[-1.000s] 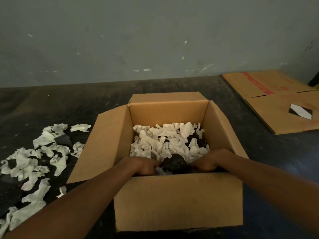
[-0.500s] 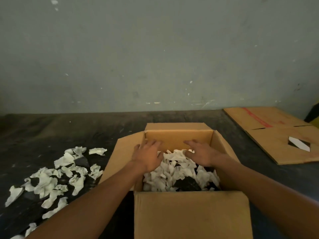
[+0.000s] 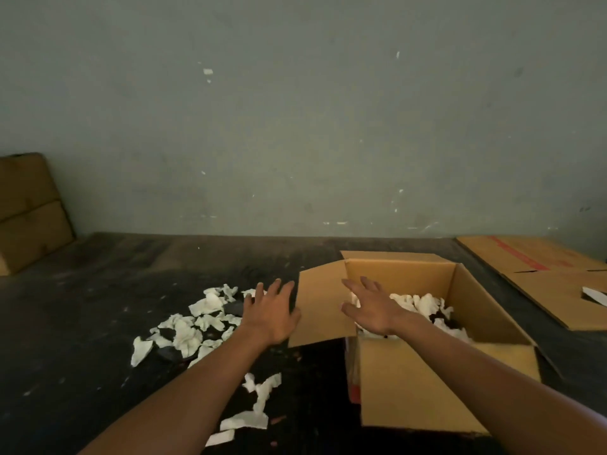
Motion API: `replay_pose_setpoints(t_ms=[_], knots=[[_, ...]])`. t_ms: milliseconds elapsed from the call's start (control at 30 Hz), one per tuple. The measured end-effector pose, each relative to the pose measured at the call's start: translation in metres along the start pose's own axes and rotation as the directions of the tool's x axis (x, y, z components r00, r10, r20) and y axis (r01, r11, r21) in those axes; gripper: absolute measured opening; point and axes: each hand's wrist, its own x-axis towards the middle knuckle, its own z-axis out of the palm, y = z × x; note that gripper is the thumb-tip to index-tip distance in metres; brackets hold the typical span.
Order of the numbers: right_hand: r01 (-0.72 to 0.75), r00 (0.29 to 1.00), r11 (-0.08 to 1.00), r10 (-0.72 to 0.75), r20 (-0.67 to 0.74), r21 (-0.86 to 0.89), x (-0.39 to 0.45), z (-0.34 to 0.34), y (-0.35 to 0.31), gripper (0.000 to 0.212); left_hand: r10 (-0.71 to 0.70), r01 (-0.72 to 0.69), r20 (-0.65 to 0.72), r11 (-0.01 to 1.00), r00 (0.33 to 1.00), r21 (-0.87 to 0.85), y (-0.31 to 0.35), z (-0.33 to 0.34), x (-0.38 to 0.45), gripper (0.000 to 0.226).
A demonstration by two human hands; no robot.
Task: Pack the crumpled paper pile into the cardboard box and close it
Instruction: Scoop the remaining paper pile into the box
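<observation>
The cardboard box [image 3: 427,382] is set on the dark floor [image 3: 82,323] with all its flaps open, and it serves here as the landmark. Inside it, white crumpled paper [image 3: 417,303] is heaped against the far and right inner walls, with dark patches showing among the pieces near the right wall. The rest of the crumpled paper pile [image 3: 193,326] is spread on the floor to the left of the box, well apart from its left flap [image 3: 322,307], and a few more scraps [image 3: 259,399] are scattered nearer the camera, just left of the box's near corner.

The left hand [image 3: 272,313] is held above the floor between the pile and the box's left flap, its fingers straight and spread; nothing is gripped by it. The right hand [image 3: 371,310] is held over the left part of the box's opening, palm down and fingers spread, and nothing is held in it either. Whether either hand touches the flap or the paper cannot be told.

To the right of the box, a flattened sheet of cardboard [image 3: 542,274] with a red stripe is laid on the floor. Far to the left of the box, a brown cushion [image 3: 29,211] is leaned against the grey-green wall [image 3: 295,126].
</observation>
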Motion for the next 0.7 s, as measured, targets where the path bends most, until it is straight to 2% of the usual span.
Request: replay_pose_setpoints(t_ms=[133, 300, 400, 567, 700], knots=[[0.028, 0.999, 1.000, -0.028, -0.026, 0.011, -0.021, 0.041, -0.059, 0.063, -0.048, 0.048, 0.013, 0.998, 0.999, -0.036, -0.063, 0.001, -0.052, 0.069], [0.153, 0.982, 0.980, -0.135, -0.135, 0.127, -0.054, 0.107, -0.119, 0.060, -0.155, 0.169, 0.115, 0.978, 0.981, -0.119, -0.130, 0.025, -0.112, 0.078], [0.134, 0.991, 0.977, -0.132, -0.021, 0.166, -0.064, 0.157, -0.132, 0.067, -0.219, 0.251, 0.201, 0.956, 0.955, -0.151, -0.161, 0.050, -0.139, 0.087], [0.014, 0.977, 0.998, -0.027, 0.213, 0.061, -0.068, 0.238, -0.133, 0.090, -0.308, 0.364, 0.312, 0.921, 0.899, -0.139, -0.195, 0.103, -0.173, 0.108], [-0.036, 0.960, 0.999, 0.045, 0.276, -0.037, -0.055, 0.272, -0.130, 0.112, -0.401, 0.463, 0.373, 0.882, 0.837, -0.091, -0.217, 0.139, -0.181, 0.124]])
